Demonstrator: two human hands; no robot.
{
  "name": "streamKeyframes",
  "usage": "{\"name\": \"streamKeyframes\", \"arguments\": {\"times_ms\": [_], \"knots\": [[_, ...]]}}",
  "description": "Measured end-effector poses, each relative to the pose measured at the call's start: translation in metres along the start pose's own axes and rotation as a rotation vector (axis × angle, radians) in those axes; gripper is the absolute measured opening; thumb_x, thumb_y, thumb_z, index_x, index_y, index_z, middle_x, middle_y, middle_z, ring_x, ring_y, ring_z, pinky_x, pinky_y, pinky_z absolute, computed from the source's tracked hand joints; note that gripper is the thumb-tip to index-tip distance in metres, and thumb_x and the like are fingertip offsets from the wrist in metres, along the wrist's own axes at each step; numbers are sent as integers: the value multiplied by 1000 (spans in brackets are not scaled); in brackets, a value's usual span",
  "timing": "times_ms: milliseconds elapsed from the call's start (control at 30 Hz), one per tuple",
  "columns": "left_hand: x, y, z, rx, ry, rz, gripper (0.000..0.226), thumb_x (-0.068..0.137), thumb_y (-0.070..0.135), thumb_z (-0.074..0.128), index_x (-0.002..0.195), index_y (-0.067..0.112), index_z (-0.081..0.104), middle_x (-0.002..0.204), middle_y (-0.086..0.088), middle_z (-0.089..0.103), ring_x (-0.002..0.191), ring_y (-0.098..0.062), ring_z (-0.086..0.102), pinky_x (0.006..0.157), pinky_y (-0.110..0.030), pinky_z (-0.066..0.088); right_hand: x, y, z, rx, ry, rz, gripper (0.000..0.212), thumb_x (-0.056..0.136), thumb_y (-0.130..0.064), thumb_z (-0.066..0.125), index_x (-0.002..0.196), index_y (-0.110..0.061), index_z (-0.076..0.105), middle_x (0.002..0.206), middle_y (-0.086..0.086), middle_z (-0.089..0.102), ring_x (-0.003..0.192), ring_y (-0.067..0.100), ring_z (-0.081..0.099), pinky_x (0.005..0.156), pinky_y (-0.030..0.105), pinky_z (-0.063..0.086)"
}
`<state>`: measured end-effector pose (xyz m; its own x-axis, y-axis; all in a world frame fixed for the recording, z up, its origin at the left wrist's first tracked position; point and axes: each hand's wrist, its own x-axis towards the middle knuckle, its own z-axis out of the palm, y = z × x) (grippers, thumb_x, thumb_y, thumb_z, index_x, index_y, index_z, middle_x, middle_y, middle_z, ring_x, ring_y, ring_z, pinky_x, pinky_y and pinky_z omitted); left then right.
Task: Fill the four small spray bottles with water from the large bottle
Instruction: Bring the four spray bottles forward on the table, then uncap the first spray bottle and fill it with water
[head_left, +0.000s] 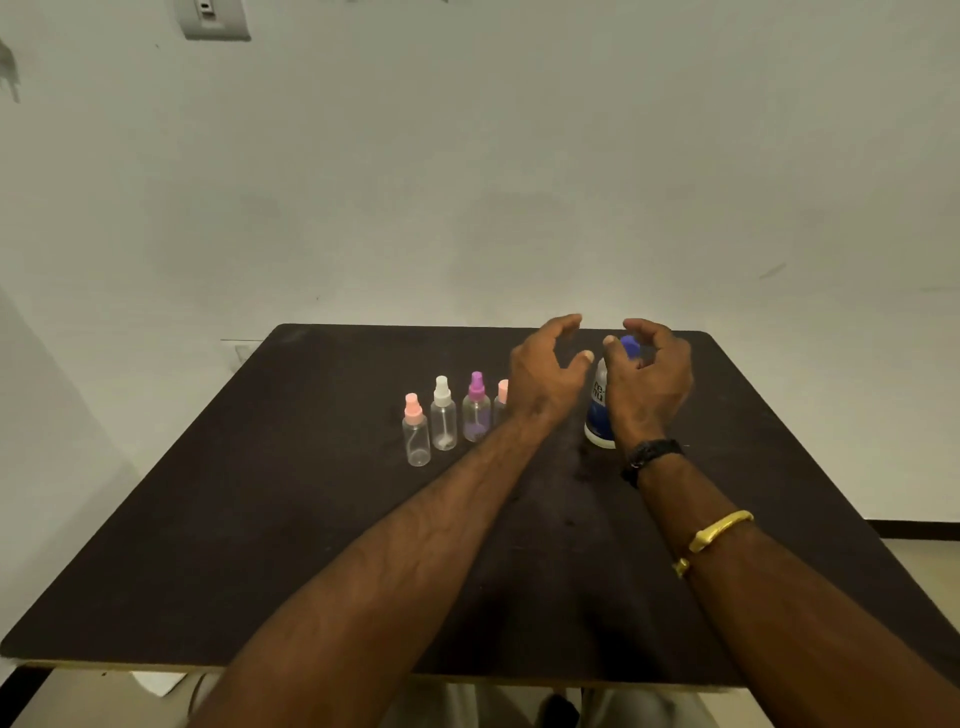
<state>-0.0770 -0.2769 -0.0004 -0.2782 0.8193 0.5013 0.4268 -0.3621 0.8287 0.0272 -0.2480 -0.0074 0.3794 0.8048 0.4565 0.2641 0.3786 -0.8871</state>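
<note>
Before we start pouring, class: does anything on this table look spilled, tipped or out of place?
Nothing stands out. Three spray bottles stand upright and capped; a fourth is partly hidden behind the left hand. The large bottle stands upright, blue cap on. No puddle shows on the table.

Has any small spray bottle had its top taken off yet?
No: the pink-top bottle, white-top bottle, purple-top bottle and half-hidden fourth bottle all show their spray tops on.
</note>
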Motion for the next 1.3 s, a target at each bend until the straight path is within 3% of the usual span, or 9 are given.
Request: {"name": "streamKeyframes", "arguments": {"times_ms": [100, 200, 333, 533, 700, 867, 933, 1100, 1300], "knots": [[1, -1, 16, 2, -138, -88, 62, 91, 3, 67, 149, 9, 47, 147, -8, 56, 137, -20, 52, 113, -41, 45, 7, 4, -6, -28, -28, 32, 39, 88, -16, 77, 126, -15, 68, 129, 3, 61, 113, 9, 57, 94, 20, 47], [0, -4, 26, 13, -225, -120, 68, 92, 4, 67, 154, 11, 38, 152, -7, 51, 142, -23, 46, 116, -46, 41, 12, 10, -8, -68, -70, 56, 44, 90, -14, 75, 133, -15, 65, 136, 5, 62, 124, 15, 57, 96, 18, 40], [-3, -5, 31, -5, -281, -146, 71, 92, -2, 62, 156, 10, 32, 153, -9, 49, 143, -23, 45, 116, -46, 42, 16, 19, -7, -82, -101, 63, 40, 90, -12, 73, 129, -17, 68, 130, 4, 68, 118, 17, 63, 89, 14, 42], [-7, -4, 33, -42, -303, -155, 70, 95, -4, 58, 157, 7, 27, 156, -13, 43, 144, -26, 43, 117, -43, 40, 19, 25, -8, -101, -116, 50, 31, 91, -12, 72, 121, -17, 72, 122, 2, 71, 114, 18, 65, 97, 30, 53], [-9, -2, 34, -63, -285, -140, 70, 94, -6, 58, 157, 5, 28, 156, -14, 43, 143, -25, 45, 116, -35, 41, 19, 24, -11, -101, -106, 30, 28, 91, -11, 72, 118, -18, 73, 120, 0, 72, 113, 15, 64, 95, 27, 51], [-7, 6, 34, -99, -203, -92, 68, 93, -5, 60, 155, 5, 33, 151, -12, 51, 140, -23, 49, 114, -35, 44, 24, 9, -14, -27, -65, 19, 28, 92, -12, 72, 119, -17, 72, 114, -6, 69, 95, 1, 61, 73, -1, 41], [-7, 8, 34, -111, -143, -79, 66, 92, -5, 61, 153, 6, 37, 148, -12, 55, 137, -22, 52, 113, -37, 46, 25, 5, -18, 8, -49, 14, 27, 91, -14, 74, 118, -17, 71, 107, -9, 67, 85, -3, 61, 68, 0, 45], [-22, 3, 32, -146, -61, -71, 59, 93, -3, 62, 148, 8, 46, 142, -9, 61, 130, -16, 59, 108, -33, 50, 12, 9, -31, -5, -57, -13, 27, 87, -15, 78, 112, -18, 69, 100, -6, 68, 87, 7, 65, 74, 16, 55], [-55, -10, 35, -195, -23, -82, 45, 95, -1, 60, 139, 7, 56, 130, -9, 68, 117, -12, 66, 100, -28, 55, -16, 34, -46, -119, -120, -30, 29, 84, -13, 80, 110, -15, 66, 101, 1, 69, 80, 3, 62, 64, 6, 50]]}}
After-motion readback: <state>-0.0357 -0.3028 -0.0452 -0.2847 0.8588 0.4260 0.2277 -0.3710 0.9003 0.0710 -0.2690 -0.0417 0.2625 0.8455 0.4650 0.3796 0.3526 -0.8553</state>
